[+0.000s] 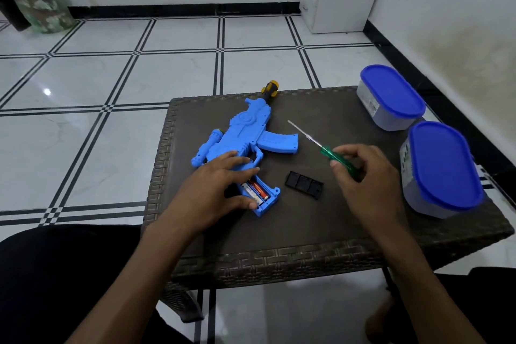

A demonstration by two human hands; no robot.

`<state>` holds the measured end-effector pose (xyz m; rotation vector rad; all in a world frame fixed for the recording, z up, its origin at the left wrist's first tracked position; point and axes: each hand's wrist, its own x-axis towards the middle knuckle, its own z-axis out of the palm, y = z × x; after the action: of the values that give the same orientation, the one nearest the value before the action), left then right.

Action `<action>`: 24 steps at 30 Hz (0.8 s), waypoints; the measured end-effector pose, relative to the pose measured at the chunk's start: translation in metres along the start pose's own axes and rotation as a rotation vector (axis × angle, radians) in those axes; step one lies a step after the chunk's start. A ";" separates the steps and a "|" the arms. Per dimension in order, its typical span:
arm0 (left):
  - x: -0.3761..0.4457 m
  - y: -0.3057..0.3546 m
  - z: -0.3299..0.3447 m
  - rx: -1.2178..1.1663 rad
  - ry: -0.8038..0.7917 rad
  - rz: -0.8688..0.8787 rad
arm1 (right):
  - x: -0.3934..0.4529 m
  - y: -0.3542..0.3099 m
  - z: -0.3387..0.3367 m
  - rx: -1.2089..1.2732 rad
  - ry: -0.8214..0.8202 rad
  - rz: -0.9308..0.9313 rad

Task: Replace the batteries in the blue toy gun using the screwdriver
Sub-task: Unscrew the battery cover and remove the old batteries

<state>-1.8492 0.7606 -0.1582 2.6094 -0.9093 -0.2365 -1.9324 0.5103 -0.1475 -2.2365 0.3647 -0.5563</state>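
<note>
the blue toy gun point(245, 131) lies flat on the dark woven table point(279, 257) in front of me, its black and yellow muzzle point(269, 91) pointing away toward the far edge and its grip end nearest to me. the battery compartment point(262, 198) in the grip is uncovered, and batteries point(255, 190) with orange and silver wrapping sit inside it. my left hand point(215, 190) rests on the gun over the grip, fingers stretched out fairly straight across the blue plastic, thumb down beside the open compartment. the black battery cover point(304, 184) lies on the table just to the right of the grip, apart from the gun.

my right hand point(363, 176) is raised to the right of the gun and pinches the green handle of the screwdriver point(321, 145), whose thin metal shaft points up and away to the left, its tip above the table near the gun's magazine but not touching it. my two hands are apart, with the cover between them.

two containers with blue lids stand at the right side of the table, one farther point(391, 98) and one nearer point(444, 167). beyond the table is a white tiled floor point(139, 70) with black lines.
</note>
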 end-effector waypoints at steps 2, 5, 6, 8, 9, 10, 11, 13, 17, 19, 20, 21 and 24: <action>0.000 0.000 0.001 -0.009 0.020 0.000 | -0.001 -0.012 -0.001 0.299 0.028 0.022; -0.001 -0.001 0.004 -0.006 0.029 -0.002 | -0.001 -0.027 0.005 0.549 0.034 0.059; -0.002 -0.001 0.005 -0.004 0.029 -0.001 | -0.001 -0.030 0.008 0.589 0.027 0.067; -0.002 -0.003 0.006 -0.014 0.039 -0.002 | 0.000 -0.032 0.014 0.650 0.002 0.069; -0.002 -0.004 0.007 -0.020 0.047 -0.002 | 0.000 -0.033 0.016 0.666 -0.010 0.064; -0.001 -0.004 0.009 -0.023 0.058 -0.001 | 0.001 -0.033 0.018 0.668 -0.021 0.054; -0.001 -0.004 0.010 -0.024 0.070 -0.001 | 0.002 -0.034 0.019 0.661 -0.032 0.039; -0.002 -0.004 0.013 -0.033 0.102 -0.009 | 0.004 -0.035 0.020 0.636 -0.050 0.005; 0.001 0.002 0.017 -0.016 0.152 -0.047 | 0.011 -0.039 0.018 0.587 -0.082 -0.050; 0.003 0.007 0.018 -0.010 0.159 -0.076 | 0.015 -0.041 0.016 0.564 -0.088 -0.084; 0.003 0.008 0.018 -0.012 0.162 -0.084 | 0.017 -0.042 0.014 0.559 -0.090 -0.098; 0.002 0.009 0.019 -0.022 0.162 -0.089 | 0.019 -0.042 0.013 0.559 -0.094 -0.110; 0.000 0.007 0.021 -0.074 0.164 -0.088 | 0.019 -0.042 0.010 0.556 -0.110 -0.136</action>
<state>-1.8590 0.7493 -0.1749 2.5595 -0.7172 -0.0756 -1.9072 0.5356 -0.1169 -1.7489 -0.0065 -0.5254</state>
